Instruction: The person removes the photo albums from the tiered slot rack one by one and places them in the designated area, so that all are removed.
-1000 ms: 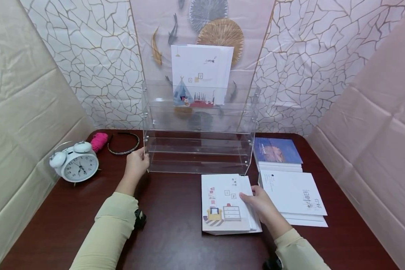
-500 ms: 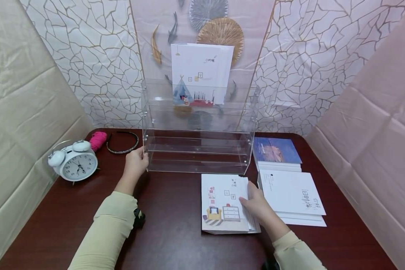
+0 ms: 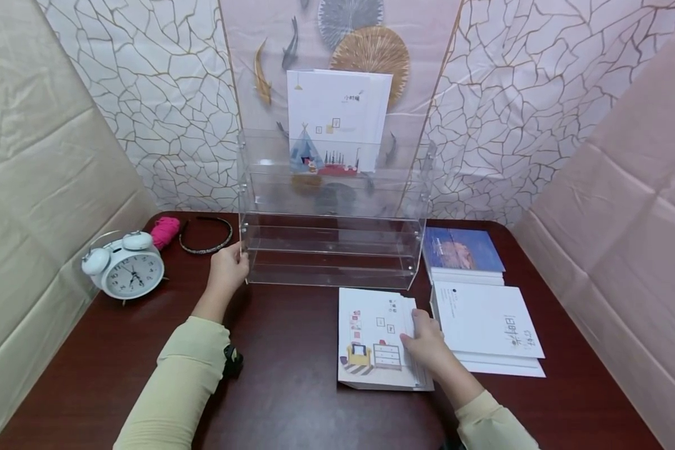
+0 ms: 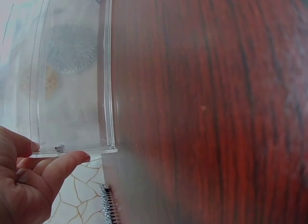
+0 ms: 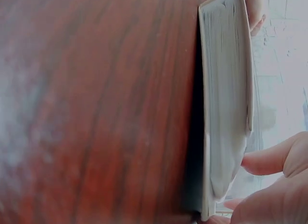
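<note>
My left hand [image 3: 227,273] grips the lower left side panel of a clear acrylic display rack [image 3: 329,277]. The left wrist view shows the thumb and fingers of that left hand [image 4: 29,180] on either side of the panel's edge. In front of the rack's right end, a thick white book [image 3: 368,344] with a drawn yellow armchair and drawers lies on the table. My right hand [image 3: 430,344] holds its right edge, thumb at the cover. In the right wrist view, the page block [image 5: 226,89] bulges between the covers, and fingertips reach under the book's lower cover.
Another white book [image 3: 337,112] leans upright on the rack's top tier. To the right lie a blue-covered book [image 3: 464,250] and white books [image 3: 486,319]. An alarm clock [image 3: 132,275], pink yarn [image 3: 165,232] and a headband [image 3: 205,250] sit at the left.
My right hand's thumb has moved slightly toward me along the book's right edge, and the loose page edges there stick out less. My left hand stays on the rack.
</note>
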`<state>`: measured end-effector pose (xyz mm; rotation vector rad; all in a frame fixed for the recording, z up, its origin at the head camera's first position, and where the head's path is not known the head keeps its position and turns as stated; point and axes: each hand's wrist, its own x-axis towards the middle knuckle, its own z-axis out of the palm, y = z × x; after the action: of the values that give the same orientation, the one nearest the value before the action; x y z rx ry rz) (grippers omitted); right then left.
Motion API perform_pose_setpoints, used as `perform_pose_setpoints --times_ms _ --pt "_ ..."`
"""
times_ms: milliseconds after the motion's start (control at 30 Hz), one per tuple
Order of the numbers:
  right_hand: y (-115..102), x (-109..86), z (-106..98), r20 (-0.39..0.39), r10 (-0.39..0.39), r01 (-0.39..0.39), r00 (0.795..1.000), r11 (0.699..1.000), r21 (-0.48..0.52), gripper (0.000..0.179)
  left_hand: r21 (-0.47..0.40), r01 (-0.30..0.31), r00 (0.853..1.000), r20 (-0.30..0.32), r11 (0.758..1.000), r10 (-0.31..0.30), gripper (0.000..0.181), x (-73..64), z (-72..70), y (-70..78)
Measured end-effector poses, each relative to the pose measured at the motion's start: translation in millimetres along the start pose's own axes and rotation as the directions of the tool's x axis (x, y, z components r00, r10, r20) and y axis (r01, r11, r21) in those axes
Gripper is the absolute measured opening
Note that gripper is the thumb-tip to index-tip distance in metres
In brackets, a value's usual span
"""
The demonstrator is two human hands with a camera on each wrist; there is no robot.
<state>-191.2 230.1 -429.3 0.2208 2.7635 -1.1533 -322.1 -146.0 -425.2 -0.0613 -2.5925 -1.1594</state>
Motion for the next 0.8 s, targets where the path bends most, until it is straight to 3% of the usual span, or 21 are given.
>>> perform_pose_setpoints --times_ms 400,800 --pt "-3.3 -0.1 3.9 -0.043 0.065 -0.063 0.997 0.997 0.036 0.061 0.008 -0.010 1.000 -0.022 1.000 0.010 0.035 -0.3 1.2 0.9" --pt "-6.0 -1.8 3.1 -0.036 0.042 -0.040 0.998 0.997 0.069 0.059 0.014 -0.004 1.000 -0.018 1.000 0.004 0.036 -0.8 2.6 -0.7"
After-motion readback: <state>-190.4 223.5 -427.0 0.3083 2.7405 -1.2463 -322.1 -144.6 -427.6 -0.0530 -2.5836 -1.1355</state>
